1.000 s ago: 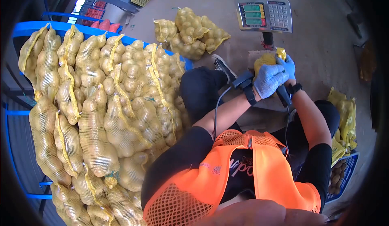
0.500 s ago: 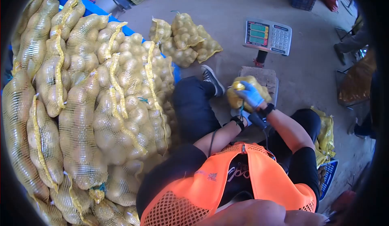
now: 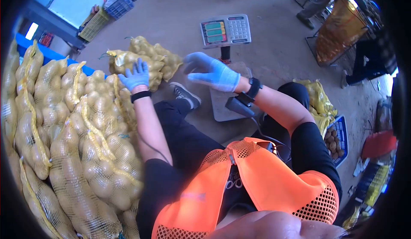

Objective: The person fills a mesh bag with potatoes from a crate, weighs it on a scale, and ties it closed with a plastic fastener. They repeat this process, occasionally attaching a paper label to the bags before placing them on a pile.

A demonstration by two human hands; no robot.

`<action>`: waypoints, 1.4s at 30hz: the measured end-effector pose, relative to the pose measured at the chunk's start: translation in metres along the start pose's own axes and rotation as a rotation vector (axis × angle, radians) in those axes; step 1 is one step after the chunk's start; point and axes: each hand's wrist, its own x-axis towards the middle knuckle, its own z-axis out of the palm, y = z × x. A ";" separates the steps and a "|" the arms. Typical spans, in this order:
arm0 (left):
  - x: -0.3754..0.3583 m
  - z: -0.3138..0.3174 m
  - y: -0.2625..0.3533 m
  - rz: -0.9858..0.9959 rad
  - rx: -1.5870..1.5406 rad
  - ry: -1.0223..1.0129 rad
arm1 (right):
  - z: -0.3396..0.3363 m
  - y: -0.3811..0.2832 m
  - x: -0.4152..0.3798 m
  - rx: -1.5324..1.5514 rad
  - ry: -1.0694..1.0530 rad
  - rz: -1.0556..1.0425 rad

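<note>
My left hand [image 3: 136, 76], in a blue glove, has its fingers spread at the near edge of a group of net bags of potatoes [image 3: 150, 57] on the floor. My right hand [image 3: 214, 73], gloved in the same blue, is held in the air left of the scale's display [image 3: 225, 30], its fingers apart and nothing in it. Below it the scale's platform [image 3: 227, 104] carries no bag. A dark device on a cable [image 3: 239, 106] is strapped at my right wrist.
Long net bags of potatoes [image 3: 72, 166] are piled at the left beside a blue edge. A yellow net bag [image 3: 317, 97] and a blue crate of potatoes [image 3: 336, 142] stand at my right. Further off are crates [image 3: 120, 7] and a person's leg [image 3: 317, 7].
The yellow net bag that my hands held over the scale has left the platform. Both hands have moved left and opened, and the camera view has turned to the right.
</note>
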 end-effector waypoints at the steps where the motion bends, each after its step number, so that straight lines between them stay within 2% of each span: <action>1: -0.006 0.010 -0.001 0.025 0.147 0.016 | -0.020 -0.002 -0.018 -0.024 0.065 0.072; 2: -0.005 0.016 -0.002 0.021 0.244 0.056 | -0.043 -0.003 -0.037 -0.050 0.138 0.148; 4: -0.012 0.005 -0.011 -0.115 0.303 0.022 | -0.098 -0.004 -0.081 -0.030 0.329 0.204; 6: 0.006 -0.040 -0.019 -0.361 0.318 -0.199 | -0.162 -0.011 -0.149 0.080 0.545 0.345; 7: -0.002 -0.043 -0.034 -0.420 0.393 -0.217 | -0.189 -0.010 -0.191 0.064 0.751 0.394; 8: -0.003 -0.052 -0.044 -0.495 0.482 -0.134 | -0.213 -0.006 -0.232 0.049 0.936 0.429; 9: -0.010 -0.042 -0.052 -0.559 0.747 -0.035 | -0.230 -0.003 -0.273 -0.014 1.111 0.476; 10: -0.027 -0.025 -0.067 -0.538 0.849 0.010 | -0.242 0.004 -0.315 -0.067 1.271 0.535; 11: -0.022 -0.030 -0.072 -0.520 0.876 -0.073 | -0.253 0.012 -0.353 -0.168 1.349 0.711; 12: -0.015 -0.032 -0.075 -0.495 0.904 -0.158 | -0.264 0.023 -0.387 -0.267 1.416 0.884; 14: -0.016 -0.022 -0.088 -0.508 0.942 -0.104 | -0.280 0.072 -0.446 -0.716 1.565 0.975; 16: -0.012 -0.017 -0.094 -0.517 0.988 -0.045 | -0.278 0.091 -0.457 -0.688 1.628 1.025; 18: -0.005 -0.020 -0.099 -0.523 1.040 -0.039 | -0.282 0.106 -0.450 -0.863 1.619 1.222; 20: -0.008 -0.014 -0.109 -0.515 1.061 -0.052 | -0.298 0.129 -0.458 -0.874 1.657 1.255; 23: -0.009 -0.004 -0.126 -0.563 1.136 -0.060 | -0.330 0.155 -0.468 -0.396 1.852 1.182; 24: -0.009 -0.002 -0.133 -0.571 1.145 -0.059 | -0.338 0.159 -0.471 -0.389 1.855 1.194; 26: -0.013 0.006 -0.147 -0.542 1.258 -0.053 | -0.353 0.164 -0.477 -0.726 1.979 1.296; 28: -0.011 0.011 -0.157 -0.546 1.308 -0.054 | -0.366 0.153 -0.479 -0.627 1.941 1.337; 30: -0.009 0.016 -0.165 -0.575 1.358 -0.043 | -0.376 0.153 -0.483 -0.496 1.881 1.522; 32: -0.003 0.016 -0.170 -0.582 1.389 -0.037 | -0.395 0.194 -0.534 -0.430 1.944 1.518; 34: -0.002 0.019 -0.175 -0.570 1.365 -0.057 | -0.400 0.206 -0.553 0.260 1.623 1.304; 35: -0.002 0.021 -0.176 -0.555 1.374 -0.032 | -0.402 0.209 -0.555 0.136 1.558 1.429; 36: -0.001 0.022 -0.181 -0.571 1.358 -0.050 | -0.414 0.225 -0.569 -0.399 1.421 1.544; 37: -0.001 0.023 -0.184 -0.579 1.343 -0.058 | -0.425 0.246 -0.591 -0.524 1.510 1.396; 38: -0.007 0.026 -0.190 -0.557 1.352 -0.074 | -0.402 0.190 -0.530 -0.171 1.636 1.169; 39: -0.014 0.033 -0.197 -0.562 1.369 -0.094 | -0.403 0.171 -0.509 -0.024 1.687 1.133; 40: -0.016 0.032 -0.198 -0.561 1.343 -0.092 | -0.417 0.167 -0.509 -0.324 1.488 1.176; 41: -0.015 0.029 -0.197 -0.560 1.382 -0.123 | -0.449 0.191 -0.532 -0.239 1.493 1.127; 42: -0.013 0.027 -0.194 -0.612 1.405 -0.153 | -0.465 0.193 -0.536 -0.234 1.375 0.951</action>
